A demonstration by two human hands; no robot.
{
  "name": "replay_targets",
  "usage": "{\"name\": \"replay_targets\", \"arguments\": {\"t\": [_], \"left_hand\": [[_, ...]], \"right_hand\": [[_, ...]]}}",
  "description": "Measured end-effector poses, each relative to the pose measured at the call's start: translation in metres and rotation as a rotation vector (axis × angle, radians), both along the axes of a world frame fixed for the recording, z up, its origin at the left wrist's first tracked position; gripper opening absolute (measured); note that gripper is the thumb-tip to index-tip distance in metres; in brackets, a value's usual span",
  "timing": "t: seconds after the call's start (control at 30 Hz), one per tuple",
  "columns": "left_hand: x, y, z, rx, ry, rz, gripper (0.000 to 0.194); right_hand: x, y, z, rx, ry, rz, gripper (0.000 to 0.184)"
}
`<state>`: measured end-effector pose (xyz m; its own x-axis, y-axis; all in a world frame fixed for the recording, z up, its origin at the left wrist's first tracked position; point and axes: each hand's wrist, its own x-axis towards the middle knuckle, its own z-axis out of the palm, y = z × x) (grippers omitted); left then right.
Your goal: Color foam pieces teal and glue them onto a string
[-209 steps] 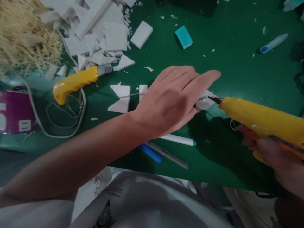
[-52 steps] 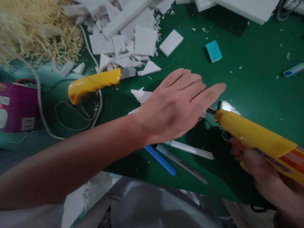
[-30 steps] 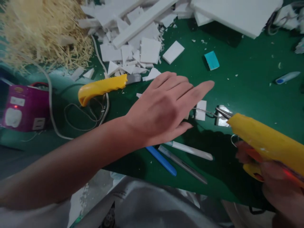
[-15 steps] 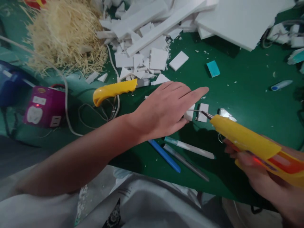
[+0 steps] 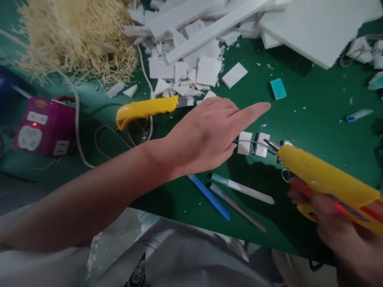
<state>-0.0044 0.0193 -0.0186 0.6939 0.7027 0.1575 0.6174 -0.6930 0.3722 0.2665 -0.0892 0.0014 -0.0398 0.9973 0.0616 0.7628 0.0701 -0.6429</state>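
Observation:
My right hand (image 5: 338, 223) is wrapped round a yellow and orange hot glue gun (image 5: 326, 171) with a red light glowing on its side. The metal nozzle (image 5: 271, 145) points left, over or against a small white foam block (image 5: 262, 144). A thin wire-like rod (image 5: 251, 141) runs from beneath my left hand (image 5: 206, 135) across a second white foam piece (image 5: 244, 142) to that block. My left index finger stretches out to the right, while thumb and other fingers close on the rod's left end, mostly hidden under the palm. Another small block (image 5: 286, 143) sits partly behind the gun.
A yellow utility knife (image 5: 146, 109) lies left of my left hand. Blue (image 5: 209, 197), grey (image 5: 237, 207) and white pens (image 5: 251, 191) lie in front. Foam scraps (image 5: 208, 69), straw-like shavings (image 5: 77, 40), a purple power socket box (image 5: 44, 127) and cables (image 5: 76, 119) surround the work.
My view has shifted slightly, so the table items sit differently. More of the foam piece beside my left hand now shows. The glue gun stays at the second block, still in my right hand.

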Motion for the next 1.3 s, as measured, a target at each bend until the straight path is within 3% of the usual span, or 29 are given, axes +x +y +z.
{"name": "replay_targets", "arguments": {"t": [0.13,0.27,0.43,0.57,0.73,0.87,0.93,0.97,1.03,1.3], "left_hand": [[0.003,-0.001,-0.002,0.002,-0.024,-0.004,0.052],[0.006,-0.001,-0.004,-0.006,-0.003,-0.017,0.052],[0.012,0.000,0.000,-0.028,0.066,-0.012,0.054],[0.015,0.000,0.007,-0.066,0.141,-0.005,0.051],[0.017,0.001,0.010,-0.056,0.156,0.009,0.052],[0.017,0.001,0.012,-0.031,0.252,-0.019,0.055],[0.017,0.001,0.013,-0.037,0.318,-0.045,0.056],[0.017,0.001,0.013,-0.034,0.326,-0.046,0.057],[0.017,0.001,0.013,-0.017,0.301,-0.025,0.060],[0.015,-0.002,0.008,0.032,0.168,-0.051,0.055]], "right_hand": [[0.001,0.001,0.003,-0.091,0.004,0.104,0.015],[0.001,0.005,0.002,-0.045,0.006,0.113,0.019],[-0.002,0.013,0.002,-0.056,-0.030,0.256,0.012],[0.000,0.015,-0.004,-0.088,-0.128,0.177,0.015],[0.006,0.014,-0.011,0.031,-0.164,0.312,0.015],[0.000,0.011,-0.002,-0.040,-0.178,0.212,0.015],[-0.003,0.008,0.002,-0.072,-0.166,0.274,0.021],[-0.004,0.006,0.003,0.057,-0.135,0.240,0.027],[-0.003,0.001,0.002,-0.053,-0.181,0.151,0.022],[0.019,-0.006,-0.003,-0.052,-0.184,0.124,0.028]]}}
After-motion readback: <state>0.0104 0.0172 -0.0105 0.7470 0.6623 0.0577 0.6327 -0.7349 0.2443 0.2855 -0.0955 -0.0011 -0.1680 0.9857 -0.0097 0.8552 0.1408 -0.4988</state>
